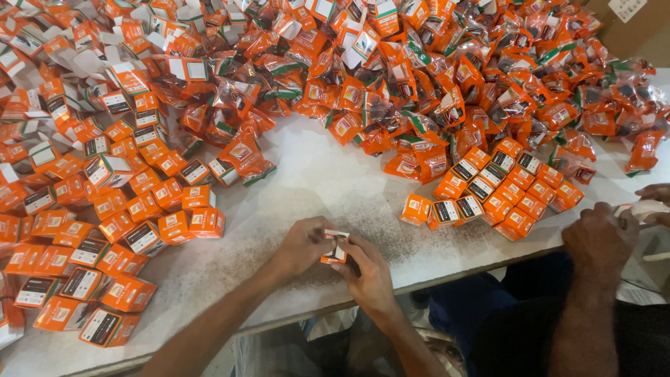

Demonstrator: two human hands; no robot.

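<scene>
My left hand [301, 244] and my right hand [368, 274] meet near the table's front edge, both gripping one small orange carton [336, 246] with its white flap open. The carton sits between my fingertips just above the white tabletop [314, 181]. A loose spread of closed orange cartons [125, 230] lies to the left of my hands. A neat block of closed orange cartons [499, 192] stands to the right.
A big heap of orange plastic-wrapped packets [433, 77] covers the far side, with open flat cartons [84, 63] at the far left. Another person's hand [599, 237] works at the right edge, holding something white [645, 209]. Dark specks dust the tabletop.
</scene>
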